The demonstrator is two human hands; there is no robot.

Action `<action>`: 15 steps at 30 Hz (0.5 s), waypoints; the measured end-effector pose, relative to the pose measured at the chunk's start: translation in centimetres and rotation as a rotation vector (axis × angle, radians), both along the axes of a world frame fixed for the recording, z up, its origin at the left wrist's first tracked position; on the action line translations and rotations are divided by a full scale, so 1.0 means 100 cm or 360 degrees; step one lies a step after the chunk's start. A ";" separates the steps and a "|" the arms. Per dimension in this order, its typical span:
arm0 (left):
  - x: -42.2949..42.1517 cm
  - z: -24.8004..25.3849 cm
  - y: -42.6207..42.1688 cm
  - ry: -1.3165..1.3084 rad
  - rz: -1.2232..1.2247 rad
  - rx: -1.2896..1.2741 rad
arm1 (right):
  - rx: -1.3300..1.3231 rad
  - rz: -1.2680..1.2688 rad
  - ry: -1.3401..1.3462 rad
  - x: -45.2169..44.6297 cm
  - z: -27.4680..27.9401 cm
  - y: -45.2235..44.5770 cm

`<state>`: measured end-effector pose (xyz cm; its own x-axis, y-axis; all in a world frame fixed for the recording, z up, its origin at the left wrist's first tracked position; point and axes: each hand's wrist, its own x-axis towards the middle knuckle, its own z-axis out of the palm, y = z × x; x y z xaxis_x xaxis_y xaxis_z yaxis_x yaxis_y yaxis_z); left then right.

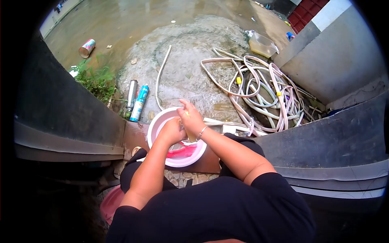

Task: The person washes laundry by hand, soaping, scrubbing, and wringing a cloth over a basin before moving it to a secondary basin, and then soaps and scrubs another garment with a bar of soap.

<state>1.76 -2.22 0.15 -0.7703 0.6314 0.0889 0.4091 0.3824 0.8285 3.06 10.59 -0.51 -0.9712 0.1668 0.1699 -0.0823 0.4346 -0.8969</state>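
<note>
A round white-pink basin (152, 135) stands in front of me at the doorway, with a red and pink item (183, 151) lying in it. Over its left-middle part is my left hand (172, 131), fingers curled; what they hold, if anything, is hidden. My right hand (191, 119) is beside it over the basin's upper right part, a bracelet on the wrist. Its fingers are bent round a yellowish piece (191, 135) that hangs down toward the basin. The hands are close together, and the fingertips are partly hidden.
Beyond the basin lies a short hose (163, 77). A blue can (139, 103) and a silver cylinder (131, 95) are at left. Coiled hoses (259, 95) and a clear tub (262, 45) lie at right. Dark walls flank me; a pink basin (111, 204) is at lower left.
</note>
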 end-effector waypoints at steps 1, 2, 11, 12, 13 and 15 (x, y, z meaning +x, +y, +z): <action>-0.001 -0.008 -0.001 -0.0003 -0.0004 -0.0004 | -0.0097 -0.0006 -0.0129 -0.004 -0.008 0.004; -0.002 -0.008 -0.001 0.0064 -0.0028 -0.0112 | -0.0211 -0.0044 -0.0351 -0.006 -0.013 0.009; -0.004 -0.001 0.004 0.0206 0.0003 0.0158 | -0.1837 0.0048 -0.1019 0.005 -0.021 0.013; -0.002 0.001 0.006 0.0263 0.0069 0.0296 | -0.1992 0.0177 -0.1127 0.006 -0.024 0.012; -0.001 -0.001 0.008 0.0263 0.0068 0.0296 | -0.1993 0.0176 -0.1127 0.008 -0.028 0.010; 0.000 -0.003 0.012 0.0224 0.0193 0.0434 | -0.2109 0.0198 -0.1003 0.012 -0.030 0.003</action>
<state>1.71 -1.07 -0.13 -0.8065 0.4742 0.3532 0.4921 0.2070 0.8456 4.22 10.85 -3.51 -0.8447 -0.2282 -0.4841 0.4896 -0.6950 -0.5266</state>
